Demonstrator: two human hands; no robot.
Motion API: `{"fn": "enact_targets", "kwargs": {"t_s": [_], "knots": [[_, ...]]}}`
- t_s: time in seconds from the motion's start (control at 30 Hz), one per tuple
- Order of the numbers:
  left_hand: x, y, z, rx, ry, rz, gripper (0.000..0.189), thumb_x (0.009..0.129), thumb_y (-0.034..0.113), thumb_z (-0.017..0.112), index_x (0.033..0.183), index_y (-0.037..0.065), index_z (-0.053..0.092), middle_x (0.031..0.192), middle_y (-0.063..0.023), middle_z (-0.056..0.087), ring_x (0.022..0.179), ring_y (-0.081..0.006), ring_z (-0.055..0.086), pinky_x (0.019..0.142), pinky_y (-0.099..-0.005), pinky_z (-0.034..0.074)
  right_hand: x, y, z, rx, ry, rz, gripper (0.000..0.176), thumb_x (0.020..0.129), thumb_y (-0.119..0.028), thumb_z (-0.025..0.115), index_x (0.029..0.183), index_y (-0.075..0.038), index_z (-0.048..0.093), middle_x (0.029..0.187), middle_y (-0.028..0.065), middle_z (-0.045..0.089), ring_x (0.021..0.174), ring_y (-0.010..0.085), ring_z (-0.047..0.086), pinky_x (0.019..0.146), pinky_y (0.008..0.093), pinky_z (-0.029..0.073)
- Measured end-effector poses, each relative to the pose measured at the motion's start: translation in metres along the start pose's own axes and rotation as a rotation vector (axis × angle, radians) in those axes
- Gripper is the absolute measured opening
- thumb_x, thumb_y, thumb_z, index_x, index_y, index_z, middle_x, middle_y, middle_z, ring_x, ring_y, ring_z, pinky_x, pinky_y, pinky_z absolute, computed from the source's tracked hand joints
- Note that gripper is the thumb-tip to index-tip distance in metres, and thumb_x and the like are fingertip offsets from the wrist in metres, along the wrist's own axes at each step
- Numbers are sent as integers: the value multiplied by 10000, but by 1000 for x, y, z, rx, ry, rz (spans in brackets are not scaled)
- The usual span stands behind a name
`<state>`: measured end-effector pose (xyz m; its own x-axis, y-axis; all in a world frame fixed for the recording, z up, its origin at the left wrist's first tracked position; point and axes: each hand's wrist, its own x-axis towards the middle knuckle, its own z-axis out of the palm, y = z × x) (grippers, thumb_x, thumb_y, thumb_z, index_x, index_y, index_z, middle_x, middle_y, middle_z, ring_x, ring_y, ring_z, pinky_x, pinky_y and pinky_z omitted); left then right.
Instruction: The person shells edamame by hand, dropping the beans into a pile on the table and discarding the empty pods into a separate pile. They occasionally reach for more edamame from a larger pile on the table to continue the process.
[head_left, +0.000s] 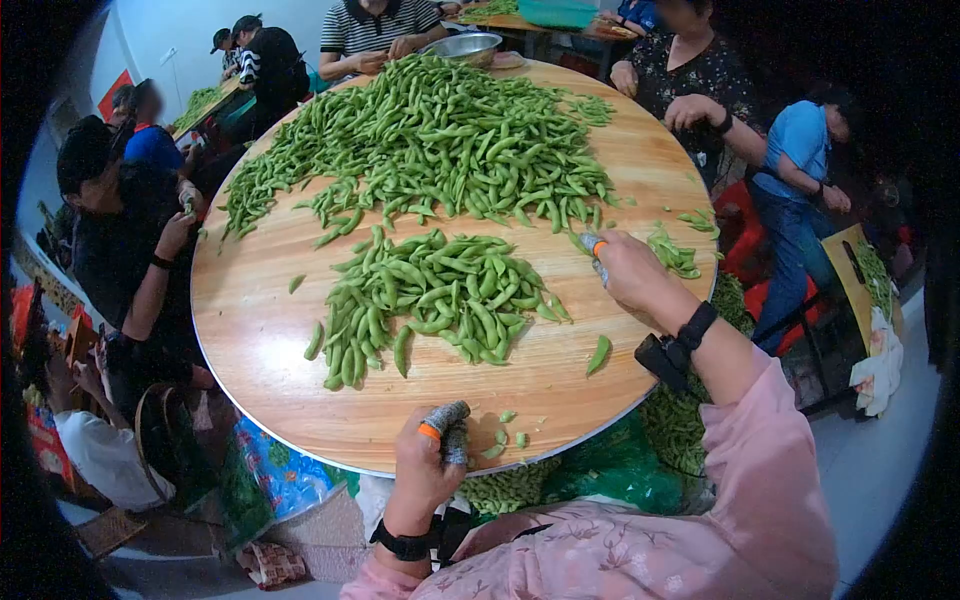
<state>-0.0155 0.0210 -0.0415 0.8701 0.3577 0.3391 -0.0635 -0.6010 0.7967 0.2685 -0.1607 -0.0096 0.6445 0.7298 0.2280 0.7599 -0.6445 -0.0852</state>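
My left hand (pixel 428 462) is at the near edge of the round wooden table (pixel 250 330), its fingers curled together; what they hold, if anything, is hidden. My right hand (pixel 635 270) reaches over the right side of the table, fingers closed at one end of a green soybean pod (pixel 578 242). Grey wraps and orange bands cover some fingers on both hands. Between my hands lies a smaller pile of soybean pods (pixel 435 295), with a single pod (pixel 598 355) to its right. Small green pod pieces (pixel 508 428) are scattered beside my left hand.
A large heap of pods (pixel 440 140) covers the far side of the table. A metal bowl (pixel 465 47) sits at the back edge. Pods lie in green plastic (pixel 620 465) below the near edge. Other people stand or sit around, some at tables behind.
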Motion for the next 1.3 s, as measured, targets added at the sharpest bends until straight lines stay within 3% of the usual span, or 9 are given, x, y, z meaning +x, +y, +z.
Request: {"fn": "enact_targets", "kwargs": {"t_s": [0.13, 0.3, 0.43, 0.57, 0.67, 0.87, 0.97, 1.1, 1.3], "knots": [[0, 1, -2, -6, -40, -34, 319, 618, -78, 494, 916, 15, 561, 747, -134, 538, 665, -269, 541, 601, -306, 435, -30, 13, -9, 27, -28, 57, 324, 643, -2, 501, 963, -31, 541, 877, 173, 518, 828, 341, 499, 719, 392, 414], [-5, -3, 2, -113, 37, -102, 330, 638, -70, 475, 946, 24, 547, 723, -109, 526, 641, -235, 531, 598, -301, 430, -116, 73, -41, -149, 25, 426, 256, 679, -59, 516, 930, -44, 567, 900, 165, 531, 830, 337, 518, 709, 383, 429], [-5, -7, 4, -81, 7, -37, 332, 641, -66, 469, 953, 22, 538, 713, -101, 519, 637, -230, 529, 597, -298, 427, -118, 14, -50, 62, 217, 212, 251, 665, -36, 520, 909, 0, 563, 934, 179, 518, 850, 320, 512, 744, 369, 428], [-4, -3, 2, -70, 24, -15, 328, 632, -62, 475, 943, 16, 541, 711, -104, 516, 631, -231, 527, 589, -292, 426, -96, -59, -26, 195, -22, -366, 312, 657, -12, 491, 964, -44, 537, 1041, 152, 486, 878, 305, 499, 746, 357, 437], [-6, -6, 2, -93, 28, -59, 305, 626, -56, 483, 917, 8, 548, 709, -108, 516, 623, -228, 528, 574, -284, 424, -73, -42, -16, 101, -50, -348, 325, 668, -23, 477, 986, -65, 533, 1080, 158, 471, 888, 301, 494, 749, 352, 437], [-1, -1, 5, -96, 43, -83, 272, 636, -45, 487, 893, 2, 560, 702, -111, 520, 617, -224, 533, 578, -277, 429, -24, 86, 4, -194, 209, -113, 291, 677, -6, 470, 958, -30, 543, 1061, 182, 491, 948, 343, 477, 818, 395, 393], [-8, -8, 2, -61, 51, -107, 292, 638, -49, 487, 917, 4, 558, 702, -113, 522, 609, -223, 532, 579, -279, 432, -9, 122, 1, -6, 78, 237, 239, 728, -50, 426, 929, -10, 550, 934, 210, 529, 897, 347, 502, 764, 382, 405], [-3, 1, -3, -55, 43, -145, 374, 604, -36, 517, 973, 19, 545, 726, -117, 527, 633, -246, 526, 570, -294, 424, -40, 185, 7, -243, 183, 283, 202, 724, -61, 435, 873, -5, 560, 903, 210, 537, 861, 378, 503, 776, 417, 403], [5, 5, -15, -6, -91, 286, 379, 569, 44, 596, 947, 46, 562, 769, -94, 522, 750, -248, 488, 710, -327, 357, -123, 219, -19, -306, 242, 544, 214, 700, -28, 474, 901, -16, 546, 894, 195, 534, 835, 354, 521, 736, 406, 415]]}}
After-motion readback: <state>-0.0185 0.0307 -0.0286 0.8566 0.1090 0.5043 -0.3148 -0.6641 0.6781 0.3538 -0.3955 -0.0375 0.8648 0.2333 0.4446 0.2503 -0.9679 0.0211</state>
